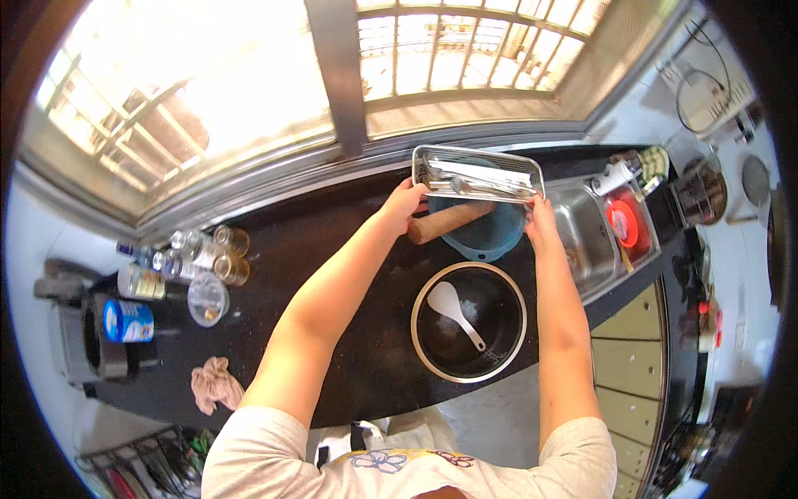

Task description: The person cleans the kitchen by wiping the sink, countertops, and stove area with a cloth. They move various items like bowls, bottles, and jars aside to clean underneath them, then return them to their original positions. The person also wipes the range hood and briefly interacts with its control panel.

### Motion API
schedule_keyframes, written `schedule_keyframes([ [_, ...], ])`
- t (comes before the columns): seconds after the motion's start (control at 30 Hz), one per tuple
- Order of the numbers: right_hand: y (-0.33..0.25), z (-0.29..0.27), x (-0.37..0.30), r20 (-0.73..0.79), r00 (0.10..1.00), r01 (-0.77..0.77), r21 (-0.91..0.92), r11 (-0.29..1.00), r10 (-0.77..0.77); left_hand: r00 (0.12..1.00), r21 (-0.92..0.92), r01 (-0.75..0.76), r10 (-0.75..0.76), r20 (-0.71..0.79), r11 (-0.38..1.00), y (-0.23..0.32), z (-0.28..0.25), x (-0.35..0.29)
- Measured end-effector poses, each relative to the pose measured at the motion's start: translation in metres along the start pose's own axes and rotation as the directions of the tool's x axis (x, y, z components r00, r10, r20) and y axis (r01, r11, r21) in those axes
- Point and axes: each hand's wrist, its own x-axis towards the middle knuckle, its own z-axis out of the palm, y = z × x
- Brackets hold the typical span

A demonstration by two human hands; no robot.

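Both arms stretch forward over the dark counter. A rectangular wire basket [478, 151] is held up between my hands near the window. My left hand [405, 206] grips its left end, and my right hand [539, 218] grips the right end. Several utensils [482, 176], some white and some metallic, lie lengthwise in the basket. Below it a brown wooden rolling pin [445, 223] rests across a translucent blue basin [482, 243], partly hidden by the basket. Closer to me sits a round dark pot [426, 341] with a white rice paddle [453, 308] inside.
At right is a steel sink [582, 229] with a red bowl [622, 223] in its far section. Glass bottles and jars [199, 248], a clear plastic cup [208, 299] and a blue tin [129, 321] stand at left. A crumpled cloth [216, 384] lies by the counter's front edge.
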Motion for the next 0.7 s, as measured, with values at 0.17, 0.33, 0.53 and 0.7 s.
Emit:
schedule_keyframes([
  [0.17, 0.017, 0.031, -0.029, 0.223, 0.973, -0.058, 0.018, 0.998, 0.053, 0.99, -0.057, 0.003, -0.011, -0.138, 0.998, 0.0, -0.04, -0.049],
  [0.33, 0.039, 0.1, -0.065, 0.364, 0.931, -0.047, 0.006, 0.999, 0.042, 0.975, -0.071, -0.023, 0.007, -0.22, 0.997, 0.007, -0.11, -0.091],
  [0.53, 0.084, 0.18, -0.137, 0.39, 0.92, -0.063, 0.035, 0.997, 0.044, 0.946, -0.151, -0.055, 0.003, -0.323, 0.987, 0.003, -0.209, -0.159],
  [0.7, 0.1, 0.253, -0.195, 0.415, 0.907, -0.1, 0.035, 0.994, 0.077, 0.93, -0.209, -0.084, 0.002, -0.367, 0.974, 0.005, -0.288, -0.195],
])
